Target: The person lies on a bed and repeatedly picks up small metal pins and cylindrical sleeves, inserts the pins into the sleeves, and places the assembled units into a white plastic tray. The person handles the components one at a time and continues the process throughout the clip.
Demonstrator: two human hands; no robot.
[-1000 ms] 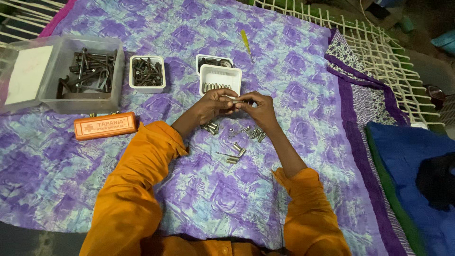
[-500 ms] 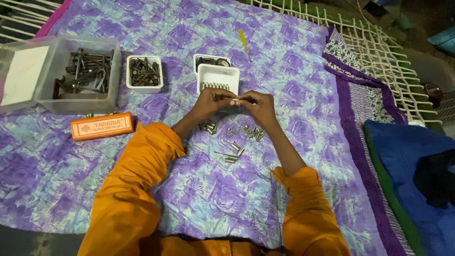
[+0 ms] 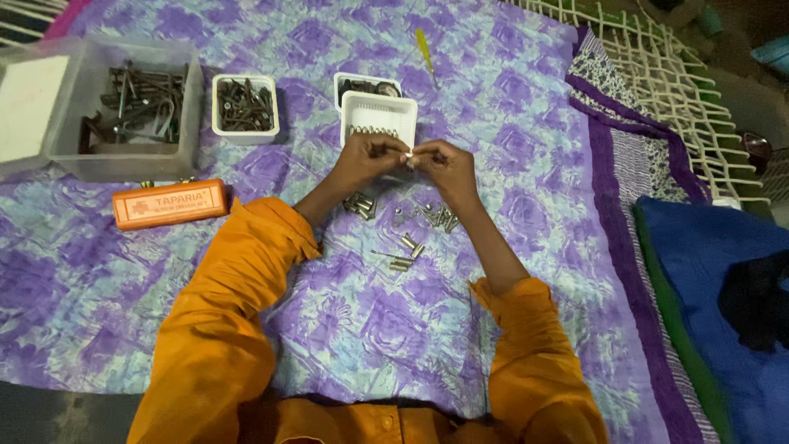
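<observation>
Both hands meet above the purple bedspread (image 3: pixel 509 107): the left hand (image 3: pixel 367 159) and right hand (image 3: pixel 444 168) each pinch an end of one small metal bolt (image 3: pixel 408 159) between their fingertips. At 12 o'clock, just beyond it, sits a white tray (image 3: pixel 380 115) holding a row of bolts. Loose bolts (image 3: pixel 427 220) lie at 6 o'clock, an orange case (image 3: pixel 168 203) at 9 o'clock.

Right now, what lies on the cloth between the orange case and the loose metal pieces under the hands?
In the head view, only the left sleeve crosses between the orange case and the metal pieces; otherwise the cloth is bare.
</observation>
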